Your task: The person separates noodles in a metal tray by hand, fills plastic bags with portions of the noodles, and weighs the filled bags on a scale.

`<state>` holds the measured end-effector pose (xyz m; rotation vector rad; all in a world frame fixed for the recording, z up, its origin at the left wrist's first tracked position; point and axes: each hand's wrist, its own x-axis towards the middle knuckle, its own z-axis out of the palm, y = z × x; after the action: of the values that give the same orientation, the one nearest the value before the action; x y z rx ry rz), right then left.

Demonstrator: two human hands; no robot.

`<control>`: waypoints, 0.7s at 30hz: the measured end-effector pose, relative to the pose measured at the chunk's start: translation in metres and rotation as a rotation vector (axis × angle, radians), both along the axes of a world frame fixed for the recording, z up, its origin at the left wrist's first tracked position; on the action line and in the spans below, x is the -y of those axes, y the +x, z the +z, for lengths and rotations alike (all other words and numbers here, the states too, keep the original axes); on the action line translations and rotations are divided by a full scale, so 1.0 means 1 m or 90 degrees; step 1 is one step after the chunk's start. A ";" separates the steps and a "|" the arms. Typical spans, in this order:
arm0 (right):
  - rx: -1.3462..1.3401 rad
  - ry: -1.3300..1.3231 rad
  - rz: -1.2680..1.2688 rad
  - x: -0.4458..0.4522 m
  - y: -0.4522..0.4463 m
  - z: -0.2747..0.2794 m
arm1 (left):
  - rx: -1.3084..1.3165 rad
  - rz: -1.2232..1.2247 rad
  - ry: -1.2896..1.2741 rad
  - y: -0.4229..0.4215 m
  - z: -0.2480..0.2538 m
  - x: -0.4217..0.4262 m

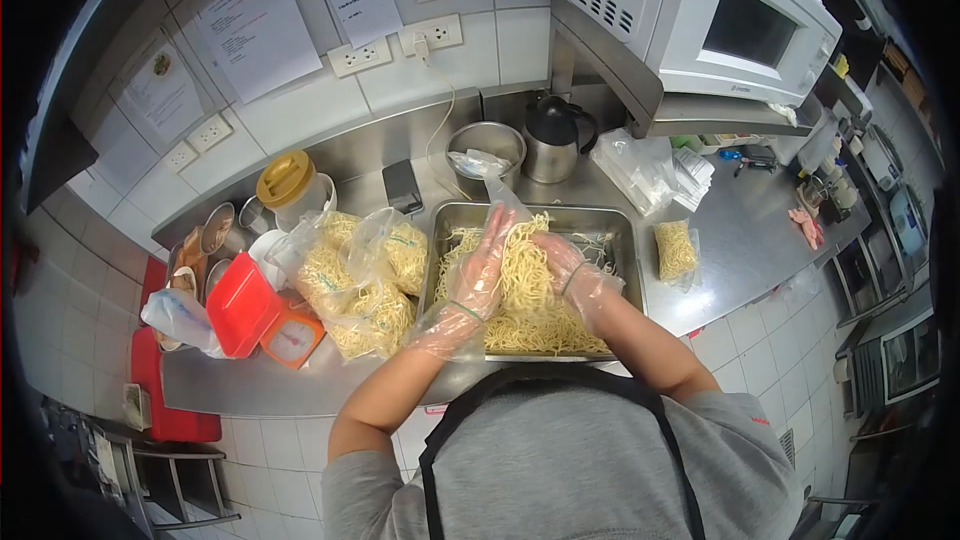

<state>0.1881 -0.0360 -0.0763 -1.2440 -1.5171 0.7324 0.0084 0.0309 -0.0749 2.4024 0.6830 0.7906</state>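
Head view, pale-yellow noodles [526,270], thin, tangled, clumped, clasped between left grip [484,262] and right grip [566,268]

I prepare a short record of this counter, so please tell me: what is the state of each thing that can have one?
Left hand: plastic-covered, holding noodles
Right hand: plastic-covered, holding the same noodles
Steel tray: uncovered, noodles inside
Steel bowl: uncovered, clear bag inside
Black-lidded jug: upright, lid on
Yellow-lidded container: lid on
Microwave: door shut
White plug: inserted in socket
Small noodle bag: lying flat; seal unclear
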 end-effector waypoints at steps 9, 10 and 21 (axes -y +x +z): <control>0.024 -0.084 -0.224 -0.052 -0.012 -0.049 | 0.036 0.055 -0.146 0.019 0.023 0.038; -0.056 -0.146 -0.144 -0.049 -0.012 -0.040 | 0.040 0.071 -0.028 0.020 0.014 0.030; 0.450 -0.240 -0.003 -0.022 -0.009 0.061 | -0.046 0.001 -0.148 0.019 0.076 0.044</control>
<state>0.1793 -0.0137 -0.0156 -1.9265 -1.9900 0.6211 0.0274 -0.0132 0.0015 2.2271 0.7613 0.5915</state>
